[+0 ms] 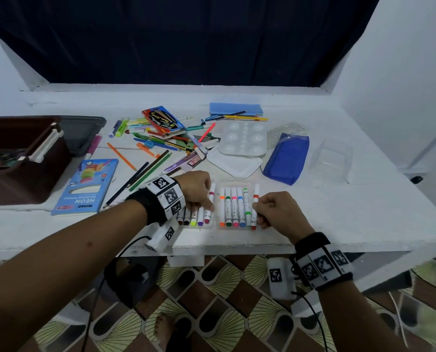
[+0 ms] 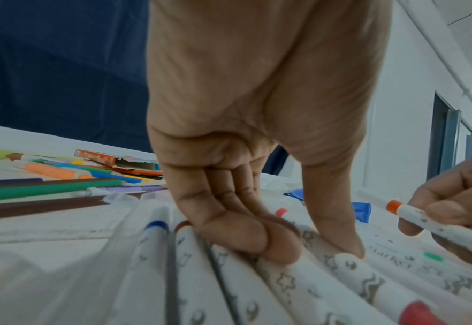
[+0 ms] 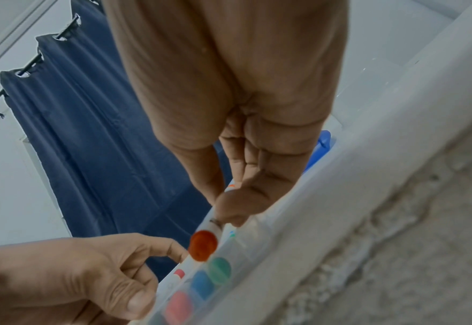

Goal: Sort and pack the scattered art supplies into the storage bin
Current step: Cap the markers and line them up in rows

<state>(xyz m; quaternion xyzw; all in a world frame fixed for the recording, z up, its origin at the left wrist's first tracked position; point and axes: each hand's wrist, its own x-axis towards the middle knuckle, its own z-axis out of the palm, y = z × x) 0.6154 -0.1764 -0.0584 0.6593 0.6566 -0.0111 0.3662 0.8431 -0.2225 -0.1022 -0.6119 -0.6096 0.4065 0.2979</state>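
**At the near table edge: both hands on the marker tray**

At the front edge of the white table [image 1: 313, 224], the right hand [image 1: 280, 214] pinches a red-capped marker [image 1: 255, 207] between thumb and curled fingers. The marker lies at the right end of the row in the clear marker tray [image 1: 237, 182], just beside a green-capped marker [image 1: 246, 207]. In the right wrist view, the marker's red end cap [image 3: 203, 245] faces the camera, above the green, blue and pink end caps of the neighbouring markers.

The left hand [image 1: 195, 190] is curled over the left half of the tray. Its fingertips [image 2: 257, 244] and thumb press down on the white marker barrels [image 2: 285, 285], pinching a pink-capped marker [image 1: 210, 204]. Orange, green, pink and blue markers lie parallel in the right half of the tray, between the two hands.

Behind the hands, a white paint palette [image 1: 244, 139] rests on a white tray, with a blue pencil pouch [image 1: 286, 158] to its right. A scattered pile of coloured pencils and pens [image 1: 161, 143] lies at table centre, topped by a red pencil box [image 1: 163, 120]. A blue NEON coloured-pencil box [image 1: 87, 186] lies flat to the left. The dark brown storage bin [image 1: 21, 161] stands at the left table edge, well apart from the marker tray, with a grey lid [image 1: 82, 133] behind it.
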